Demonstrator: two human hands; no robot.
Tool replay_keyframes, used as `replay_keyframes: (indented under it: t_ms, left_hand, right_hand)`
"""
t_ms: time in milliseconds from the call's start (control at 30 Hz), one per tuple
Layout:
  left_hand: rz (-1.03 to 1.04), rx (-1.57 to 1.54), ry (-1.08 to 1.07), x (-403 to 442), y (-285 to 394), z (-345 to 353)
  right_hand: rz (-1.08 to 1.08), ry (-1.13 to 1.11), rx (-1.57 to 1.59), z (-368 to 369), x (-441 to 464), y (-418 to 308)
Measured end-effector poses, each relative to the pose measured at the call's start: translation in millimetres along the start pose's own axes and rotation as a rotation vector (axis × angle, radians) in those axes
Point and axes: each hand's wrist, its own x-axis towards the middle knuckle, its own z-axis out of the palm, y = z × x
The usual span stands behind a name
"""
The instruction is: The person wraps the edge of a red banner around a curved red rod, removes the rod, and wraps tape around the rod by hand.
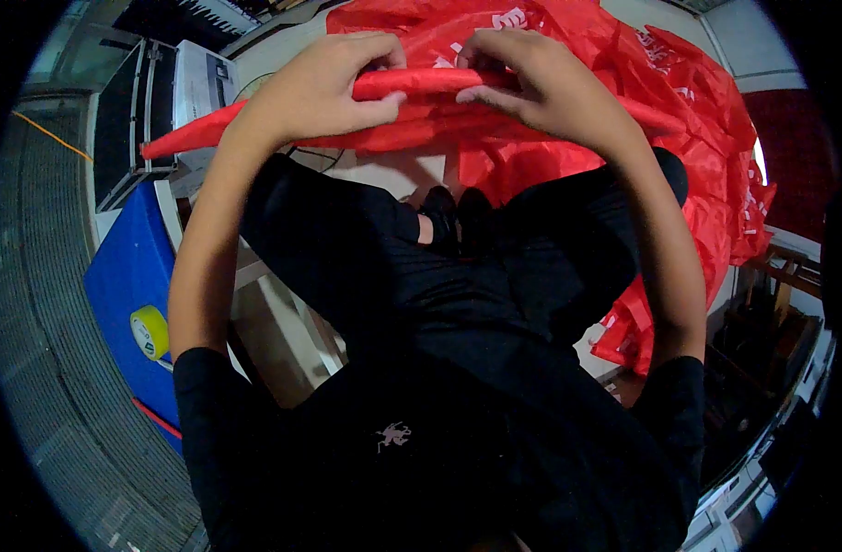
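A large red cloth with white printed marks spreads over the floor in front of me and to the right. One edge of it is bunched into a long roll above my knees. My left hand is closed around this roll, thumb below and fingers bent over the top. A short way to the right, my right hand grips the same roll in a like manner. Between the hands the roll runs nearly level, and its left end tapers to a point beyond my left wrist.
On my left, a roll of yellow tape rests on a blue surface. Behind it stand a black case and a white box. Wooden furniture is at the right. My black-clad legs are spread below the cloth.
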Motion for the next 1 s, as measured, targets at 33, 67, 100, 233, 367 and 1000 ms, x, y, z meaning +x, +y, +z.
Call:
replay_keyframes:
  t_ms: [33, 67, 100, 233, 367, 1000]
  left_hand:
    - [-0.001, 0.000, 0.000, -0.7, -1.0, 1.2]
    - [-0.021, -0.006, 0.013, -1.0, -2.6, 2.5]
    - [-0.040, -0.012, 0.025, -1.1, -3.7, 3.0]
    - [-0.047, 0.006, -0.048, -0.3, -4.5, 1.0]
    - [0.008, 0.067, 0.021, 0.9, -2.1, 1.1]
    - [0.064, 0.224, 0.078, 8.9, -8.4, 11.0]
  right_hand:
    - [0.072, -0.066, -0.025, -1.7, 0.8, -2.6]
    - [0.144, -0.132, -0.050, -2.5, 1.0, -4.8]
    - [0.144, -0.132, -0.050, -1.9, 0.8, -6.3]
    - [0.071, -0.040, -0.062, 1.5, 0.5, -5.5]
    - [0.079, -0.095, -0.158, -2.0, 0.4, -4.4]
    - [0.164, -0.130, -0.329, -8.7, -5.3, -8.7]
